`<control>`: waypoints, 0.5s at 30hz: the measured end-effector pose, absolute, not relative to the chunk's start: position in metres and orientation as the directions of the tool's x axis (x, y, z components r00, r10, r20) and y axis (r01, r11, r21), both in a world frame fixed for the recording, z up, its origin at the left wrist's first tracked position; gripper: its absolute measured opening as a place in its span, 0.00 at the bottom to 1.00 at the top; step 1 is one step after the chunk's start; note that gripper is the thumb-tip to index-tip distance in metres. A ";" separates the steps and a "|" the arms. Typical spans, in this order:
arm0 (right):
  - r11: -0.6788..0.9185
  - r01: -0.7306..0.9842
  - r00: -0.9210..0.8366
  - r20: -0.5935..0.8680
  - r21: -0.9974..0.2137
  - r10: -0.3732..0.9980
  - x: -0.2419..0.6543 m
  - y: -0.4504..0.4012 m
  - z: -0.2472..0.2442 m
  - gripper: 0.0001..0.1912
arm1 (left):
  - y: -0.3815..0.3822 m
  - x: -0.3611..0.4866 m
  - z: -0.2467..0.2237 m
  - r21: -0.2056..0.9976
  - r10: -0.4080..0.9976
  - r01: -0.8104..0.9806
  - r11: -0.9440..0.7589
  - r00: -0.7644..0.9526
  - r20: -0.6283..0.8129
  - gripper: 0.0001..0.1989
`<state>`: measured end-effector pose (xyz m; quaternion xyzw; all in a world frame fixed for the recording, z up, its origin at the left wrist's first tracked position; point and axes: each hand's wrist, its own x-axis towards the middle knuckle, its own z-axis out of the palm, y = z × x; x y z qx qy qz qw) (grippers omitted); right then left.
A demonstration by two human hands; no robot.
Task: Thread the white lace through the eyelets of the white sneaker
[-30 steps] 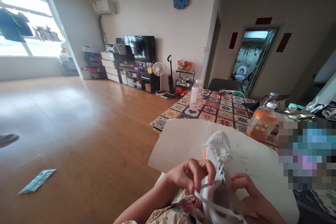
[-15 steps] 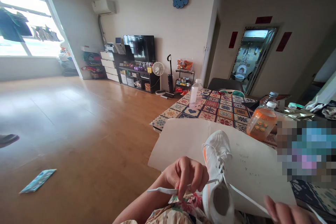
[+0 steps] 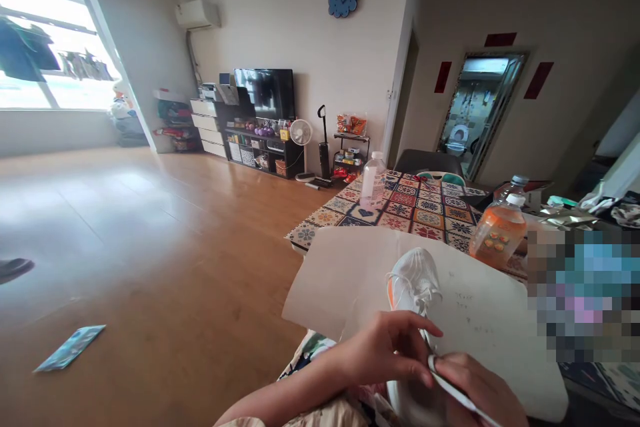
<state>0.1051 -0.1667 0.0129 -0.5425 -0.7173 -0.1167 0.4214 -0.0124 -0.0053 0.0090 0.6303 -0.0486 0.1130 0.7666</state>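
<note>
A white sneaker [image 3: 416, 271] with an orange stripe lies on a large white sheet [image 3: 340, 267], toe pointing away from me. My left hand [image 3: 387, 350] reaches across the shoe's lacing, its fingers curled by the lace with the index finger stretched out. Just right of it, my right hand [image 3: 477, 383] is closed on the white shoelace [image 3: 463, 399], which forms a small bend near the left thumb. The two hands meet over the shoe's tongue and hide most of its opening. What lies under the left fingers is partly hidden.
A patterned tablecloth [image 3: 405, 197] covers the table beneath the sheet. On it stand a clear bottle [image 3: 373, 180] and an orange drink bottle [image 3: 499, 233]. A blurred patch [image 3: 585, 287] hides things at right. A light-blue packet [image 3: 71, 348] lies on the wooden floor.
My hands were apart, pulling the two lace ends to either side. Now the left has moved right and the right has come inward, so they meet over the shoe.
</note>
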 end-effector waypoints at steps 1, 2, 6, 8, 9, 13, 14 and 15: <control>0.383 0.885 -0.077 0.729 -0.264 0.680 0.106 -0.166 0.011 0.08 | -0.006 -0.010 0.007 0.951 0.132 -0.229 0.209 0.970 0.205 0.37; 0.376 0.896 -0.092 0.730 -0.237 0.677 0.107 -0.166 0.009 0.08 | -0.006 -0.009 0.006 0.948 0.145 -0.222 0.227 0.970 0.192 0.36; 0.351 0.918 -0.105 0.737 -0.187 0.667 0.107 -0.168 0.007 0.08 | -0.007 -0.010 0.008 0.947 0.172 -0.210 0.243 0.970 0.171 0.32; 0.342 0.920 -0.089 0.750 -0.190 0.656 0.107 -0.169 0.008 0.08 | -0.007 -0.012 0.011 0.962 0.189 -0.208 0.179 0.967 0.174 0.30; 0.337 0.923 -0.085 0.760 -0.183 0.644 0.106 -0.169 0.008 0.08 | -0.007 -0.014 0.013 0.972 0.188 -0.202 0.120 0.966 0.178 0.30; 0.314 0.947 -0.129 0.808 -0.072 0.575 0.110 -0.172 0.006 0.09 | -0.004 -0.018 0.020 0.965 0.085 -0.237 -0.115 0.965 0.247 0.29; 0.312 0.948 -0.140 0.808 -0.057 0.573 0.111 -0.172 0.005 0.09 | -0.003 -0.019 0.021 0.952 0.063 -0.270 -0.143 0.958 0.281 0.30; 0.311 0.949 -0.146 0.802 -0.051 0.579 0.112 -0.173 0.005 0.10 | -0.003 -0.018 0.021 0.937 0.064 -0.309 -0.164 0.944 0.323 0.31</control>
